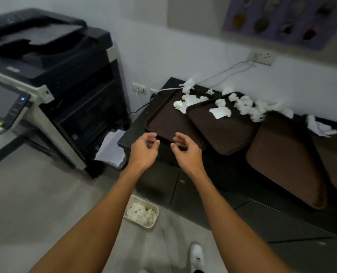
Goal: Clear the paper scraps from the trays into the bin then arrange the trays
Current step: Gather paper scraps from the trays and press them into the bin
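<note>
Several brown trays lie in a row on a low black cabinet (213, 178), overlapping. The leftmost tray (163, 121) carries crumpled white paper scraps (185, 101) at its far end. The second tray (222, 131) holds a flat scrap (219, 112) and more crumpled pieces. A third tray (286, 154) lies to the right with scraps (254, 111) behind it. A shallow white bin (141, 213) with paper inside sits on the floor below. My left hand (144, 148) and my right hand (185, 150) hover with loosely curled fingers at the leftmost tray's near edge, holding nothing.
A large black photocopier (51, 85) stands to the left, with loose white sheets (112, 148) at its base. A white cable (219, 75) runs from a wall socket to the cabinet. My white shoe (197, 255) shows on the grey floor.
</note>
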The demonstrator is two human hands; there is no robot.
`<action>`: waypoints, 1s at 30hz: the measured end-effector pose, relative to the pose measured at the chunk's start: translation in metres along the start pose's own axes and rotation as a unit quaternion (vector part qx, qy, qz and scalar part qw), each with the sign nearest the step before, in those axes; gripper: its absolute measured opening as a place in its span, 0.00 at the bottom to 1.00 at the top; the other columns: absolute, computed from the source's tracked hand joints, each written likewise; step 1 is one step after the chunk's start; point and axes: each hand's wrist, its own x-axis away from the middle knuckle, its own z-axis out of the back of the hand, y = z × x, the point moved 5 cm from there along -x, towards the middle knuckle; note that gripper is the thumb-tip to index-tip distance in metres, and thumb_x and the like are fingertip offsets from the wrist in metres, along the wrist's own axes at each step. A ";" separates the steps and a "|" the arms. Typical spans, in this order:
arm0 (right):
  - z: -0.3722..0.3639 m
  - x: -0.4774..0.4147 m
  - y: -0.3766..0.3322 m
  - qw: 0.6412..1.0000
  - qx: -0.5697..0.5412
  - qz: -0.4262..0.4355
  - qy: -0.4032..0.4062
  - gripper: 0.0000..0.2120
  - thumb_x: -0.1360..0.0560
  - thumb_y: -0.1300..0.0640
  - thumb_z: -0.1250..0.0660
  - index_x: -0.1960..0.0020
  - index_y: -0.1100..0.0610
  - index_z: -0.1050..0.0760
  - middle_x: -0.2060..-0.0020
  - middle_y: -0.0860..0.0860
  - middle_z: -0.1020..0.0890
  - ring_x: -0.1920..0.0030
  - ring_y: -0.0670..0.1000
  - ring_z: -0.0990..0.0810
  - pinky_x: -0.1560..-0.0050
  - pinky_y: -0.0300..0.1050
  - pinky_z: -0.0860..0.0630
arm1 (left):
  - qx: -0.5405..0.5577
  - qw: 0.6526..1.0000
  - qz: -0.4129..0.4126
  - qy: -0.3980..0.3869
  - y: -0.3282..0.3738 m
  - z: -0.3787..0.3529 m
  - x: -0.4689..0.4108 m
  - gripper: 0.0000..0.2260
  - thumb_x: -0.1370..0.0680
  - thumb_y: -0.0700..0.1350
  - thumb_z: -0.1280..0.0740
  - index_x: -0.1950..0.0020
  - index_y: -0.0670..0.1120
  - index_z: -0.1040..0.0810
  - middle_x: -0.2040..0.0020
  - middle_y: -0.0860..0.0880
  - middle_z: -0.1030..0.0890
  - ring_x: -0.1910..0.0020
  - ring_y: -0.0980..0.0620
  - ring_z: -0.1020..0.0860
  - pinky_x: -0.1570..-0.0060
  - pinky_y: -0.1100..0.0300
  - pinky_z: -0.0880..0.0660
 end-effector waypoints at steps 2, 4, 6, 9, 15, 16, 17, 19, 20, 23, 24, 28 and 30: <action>0.035 -0.005 -0.013 1.000 0.001 0.011 0.027 0.22 0.23 0.54 0.27 0.30 0.50 0.23 0.43 0.42 0.17 0.42 0.37 0.19 0.34 0.41 0.23 | 0.000 0.999 -0.026 -0.024 0.034 -0.015 -0.004 0.12 0.20 0.48 0.30 0.36 0.51 0.20 0.48 0.56 0.18 0.51 0.64 0.22 0.53 0.72 0.29; 0.069 -0.010 -0.022 0.998 0.004 0.021 0.058 0.22 0.23 0.54 0.27 0.30 0.50 0.23 0.42 0.43 0.17 0.41 0.38 0.20 0.35 0.39 0.23 | 0.006 0.997 -0.051 -0.056 0.066 -0.034 -0.007 0.13 0.20 0.48 0.30 0.35 0.52 0.21 0.46 0.56 0.19 0.49 0.63 0.22 0.52 0.70 0.28; 0.101 -0.015 -0.027 0.996 0.003 0.027 0.090 0.21 0.23 0.53 0.26 0.30 0.50 0.23 0.43 0.43 0.16 0.42 0.38 0.19 0.36 0.39 0.23 | 0.019 0.995 -0.067 -0.073 0.094 -0.055 -0.007 0.14 0.20 0.48 0.30 0.35 0.51 0.21 0.46 0.55 0.19 0.49 0.62 0.21 0.48 0.67 0.25; 0.148 -0.021 -0.027 0.991 -0.005 0.028 0.131 0.21 0.23 0.53 0.26 0.31 0.51 0.22 0.45 0.43 0.16 0.44 0.38 0.18 0.36 0.40 0.22 | 0.025 0.991 -0.090 -0.092 0.132 -0.090 -0.009 0.14 0.20 0.48 0.29 0.35 0.50 0.20 0.47 0.54 0.18 0.50 0.61 0.20 0.51 0.72 0.26; 0.250 -0.034 -0.006 0.979 -0.018 0.020 0.201 0.20 0.23 0.53 0.27 0.32 0.50 0.21 0.45 0.43 0.15 0.44 0.38 0.18 0.36 0.39 0.22 | 0.035 0.981 -0.120 -0.150 0.196 -0.178 -0.016 0.13 0.21 0.49 0.29 0.37 0.52 0.20 0.47 0.55 0.17 0.51 0.60 0.19 0.52 0.72 0.25; 0.267 -0.037 -0.001 0.978 -0.017 0.017 0.209 0.20 0.23 0.53 0.27 0.32 0.50 0.21 0.45 0.43 0.15 0.44 0.38 0.18 0.37 0.39 0.22 | 0.035 0.979 -0.123 -0.156 0.205 -0.195 -0.017 0.13 0.21 0.49 0.29 0.37 0.52 0.20 0.47 0.55 0.17 0.51 0.60 0.19 0.53 0.71 0.25; 0.285 -0.041 0.005 0.976 -0.015 0.015 0.216 0.20 0.23 0.53 0.27 0.32 0.50 0.21 0.45 0.43 0.15 0.44 0.38 0.18 0.37 0.38 0.22 | 0.036 0.978 -0.125 -0.164 0.213 -0.213 -0.018 0.13 0.21 0.49 0.29 0.36 0.52 0.20 0.47 0.55 0.17 0.51 0.59 0.19 0.53 0.71 0.25; 0.322 -0.048 0.019 0.972 -0.008 0.007 0.234 0.20 0.23 0.53 0.27 0.32 0.51 0.22 0.46 0.43 0.15 0.44 0.38 0.18 0.37 0.37 0.22 | 0.032 0.973 -0.133 -0.184 0.231 -0.250 -0.020 0.14 0.20 0.49 0.29 0.36 0.51 0.21 0.47 0.55 0.18 0.51 0.59 0.20 0.53 0.71 0.26; 0.340 -0.052 0.027 0.970 -0.005 0.002 0.243 0.20 0.23 0.54 0.27 0.32 0.51 0.22 0.46 0.43 0.15 0.44 0.38 0.18 0.37 0.38 0.22 | 0.028 0.971 -0.136 -0.194 0.239 -0.270 -0.021 0.13 0.20 0.49 0.29 0.35 0.51 0.21 0.47 0.55 0.18 0.52 0.60 0.20 0.53 0.71 0.26; 0.394 -0.066 0.055 0.963 0.001 -0.016 0.271 0.20 0.23 0.54 0.27 0.32 0.51 0.21 0.45 0.44 0.15 0.45 0.39 0.17 0.37 0.41 0.21 | 0.025 0.964 -0.146 -0.221 0.266 -0.330 -0.024 0.13 0.20 0.48 0.30 0.35 0.49 0.21 0.48 0.55 0.18 0.51 0.59 0.20 0.48 0.67 0.23; 0.412 -0.070 0.065 0.961 0.005 -0.023 0.276 0.20 0.24 0.54 0.27 0.32 0.52 0.21 0.45 0.44 0.15 0.45 0.39 0.17 0.37 0.41 0.22 | 0.023 0.962 -0.150 -0.228 0.274 -0.350 -0.025 0.13 0.20 0.47 0.30 0.35 0.49 0.21 0.47 0.54 0.18 0.51 0.59 0.19 0.49 0.69 0.24; 0.470 -0.087 0.101 0.959 0.023 -0.048 0.279 0.21 0.23 0.54 0.27 0.31 0.52 0.23 0.44 0.44 0.16 0.44 0.41 0.18 0.37 0.40 0.22 | 0.010 0.954 -0.153 -0.256 0.297 -0.421 -0.029 0.14 0.19 0.47 0.30 0.34 0.49 0.21 0.46 0.54 0.19 0.52 0.62 0.21 0.55 0.74 0.27; 0.499 -0.100 0.124 0.958 0.039 -0.063 0.278 0.21 0.23 0.53 0.27 0.30 0.53 0.23 0.43 0.45 0.16 0.42 0.42 0.18 0.37 0.40 0.22 | 0.004 0.951 -0.154 -0.267 0.304 -0.457 -0.033 0.14 0.19 0.47 0.30 0.34 0.48 0.21 0.47 0.55 0.19 0.52 0.61 0.21 0.49 0.68 0.23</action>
